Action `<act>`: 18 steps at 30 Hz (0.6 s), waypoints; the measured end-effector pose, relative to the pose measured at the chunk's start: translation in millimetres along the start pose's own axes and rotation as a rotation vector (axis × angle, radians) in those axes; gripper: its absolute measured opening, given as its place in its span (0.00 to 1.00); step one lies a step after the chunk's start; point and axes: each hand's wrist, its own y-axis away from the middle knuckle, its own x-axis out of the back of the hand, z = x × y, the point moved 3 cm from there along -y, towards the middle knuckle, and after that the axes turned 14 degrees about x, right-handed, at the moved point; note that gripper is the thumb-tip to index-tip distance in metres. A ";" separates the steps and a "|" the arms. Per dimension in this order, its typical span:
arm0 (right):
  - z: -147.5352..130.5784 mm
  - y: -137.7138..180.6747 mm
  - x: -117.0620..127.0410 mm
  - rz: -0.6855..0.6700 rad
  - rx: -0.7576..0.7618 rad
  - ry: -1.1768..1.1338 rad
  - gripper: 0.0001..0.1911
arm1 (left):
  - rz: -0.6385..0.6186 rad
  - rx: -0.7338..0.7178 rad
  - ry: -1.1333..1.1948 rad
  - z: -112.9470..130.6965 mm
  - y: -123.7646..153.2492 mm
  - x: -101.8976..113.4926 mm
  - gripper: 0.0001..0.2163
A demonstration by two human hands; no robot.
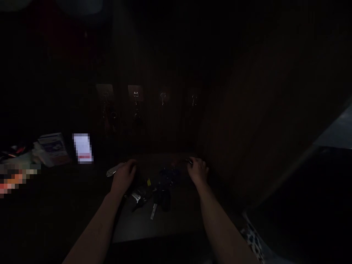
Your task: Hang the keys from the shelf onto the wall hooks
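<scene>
Closing our left hand (125,176) over a pale slender object (113,170) lying sideways, tip pointing left, above the tabletop (143,227); our right hand (198,171) touches one small dark piece (189,161), grip unclear, below four wall hooks (163,98).

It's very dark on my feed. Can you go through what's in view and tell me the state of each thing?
left hand: curled, pale metal object sticking out beside it; grip unclear
right hand: fingers pinched on small dark item
wall hooks: row of four, something dark hanging from the left two
glowing white panel: lit
printed carton: resting at left; open or shut unclear
dark blue bundle: lying between the hands
</scene>
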 end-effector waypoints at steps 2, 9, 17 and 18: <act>-7.9 -1.8 -0.1 0.001 0.094 -0.077 0.17 | 0.002 -0.025 0.031 2.5 1.0 -0.1 0.14; -50.7 7.1 -14.1 -0.219 0.573 -0.318 0.13 | -0.168 -0.173 0.108 17.3 10.2 -6.6 0.13; -52.0 9.6 -22.0 -0.277 0.589 -0.282 0.11 | -0.215 -0.080 0.189 13.3 9.5 -1.6 0.14; -49.2 8.2 -22.2 -0.269 0.559 -0.267 0.11 | -0.224 -0.066 0.185 12.2 9.3 -1.5 0.14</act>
